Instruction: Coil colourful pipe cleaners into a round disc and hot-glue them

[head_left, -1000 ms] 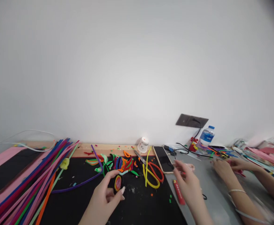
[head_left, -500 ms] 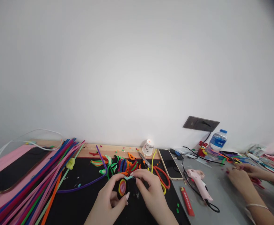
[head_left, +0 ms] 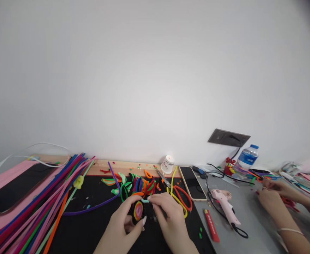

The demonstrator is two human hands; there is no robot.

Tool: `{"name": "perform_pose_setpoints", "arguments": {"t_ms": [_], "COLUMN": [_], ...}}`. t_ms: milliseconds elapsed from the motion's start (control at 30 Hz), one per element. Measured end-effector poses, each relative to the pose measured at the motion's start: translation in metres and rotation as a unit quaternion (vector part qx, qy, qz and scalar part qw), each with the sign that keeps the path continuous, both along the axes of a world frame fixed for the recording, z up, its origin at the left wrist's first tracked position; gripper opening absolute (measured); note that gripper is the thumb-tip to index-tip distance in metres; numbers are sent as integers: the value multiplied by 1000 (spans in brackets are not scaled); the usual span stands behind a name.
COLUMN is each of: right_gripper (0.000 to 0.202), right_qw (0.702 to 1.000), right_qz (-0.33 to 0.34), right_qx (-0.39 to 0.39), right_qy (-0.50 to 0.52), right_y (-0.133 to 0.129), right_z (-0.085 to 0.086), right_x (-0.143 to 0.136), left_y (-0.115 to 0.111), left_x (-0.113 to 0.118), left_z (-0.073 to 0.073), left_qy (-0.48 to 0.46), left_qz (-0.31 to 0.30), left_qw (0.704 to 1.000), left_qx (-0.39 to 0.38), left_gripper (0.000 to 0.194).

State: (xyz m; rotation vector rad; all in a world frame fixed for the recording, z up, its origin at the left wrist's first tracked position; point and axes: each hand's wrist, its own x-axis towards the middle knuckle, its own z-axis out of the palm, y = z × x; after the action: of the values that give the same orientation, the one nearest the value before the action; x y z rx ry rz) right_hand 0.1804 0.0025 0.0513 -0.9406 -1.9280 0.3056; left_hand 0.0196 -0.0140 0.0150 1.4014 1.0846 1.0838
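Plain pale wall (head_left: 144, 77) behind a grey tabletop (head_left: 252, 215).

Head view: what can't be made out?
Head view, multicoloured coil: back hidden by its face and the left hand.
Head view, pale strip: too small to tell whether the right hand grips it.
Head view, cup: lettering too small to read.
Head view, stem bundle: near ends cut off by the picture's edge.
Head view, red piece: partly covered by the co-worker's hands.

White cup (head_left: 167, 165): dark marks we cannot read
Red object (head_left: 211, 225): pale characters, too small
Bottle label (head_left: 246, 158): white print, illegible
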Motion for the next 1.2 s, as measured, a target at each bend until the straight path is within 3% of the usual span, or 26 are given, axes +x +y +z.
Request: {"name": "perform_pose_setpoints", "arguments": {"t_ms": [300,833,1200], "right_gripper": [23,26,22], "right_qw": [996,995,1000], "right_qz": [7,24,-1], "right_qx": [68,47,6], "right_qy": [-56,-83,-17], "right_y": [-3,-4,-1], "right_z": [-6,-6,-3], "right_x": [1,4,2], "left_y": [2,1,2], "left_x": [-2,-1,0], "left_z": [-9,-3,1], "left_qy": [-10,-6,-4], "left_qz": [15,26,44], "left_qw": [999,999,999], "left_qx": [34,25,-23], "left_gripper": [33,25,47]}}
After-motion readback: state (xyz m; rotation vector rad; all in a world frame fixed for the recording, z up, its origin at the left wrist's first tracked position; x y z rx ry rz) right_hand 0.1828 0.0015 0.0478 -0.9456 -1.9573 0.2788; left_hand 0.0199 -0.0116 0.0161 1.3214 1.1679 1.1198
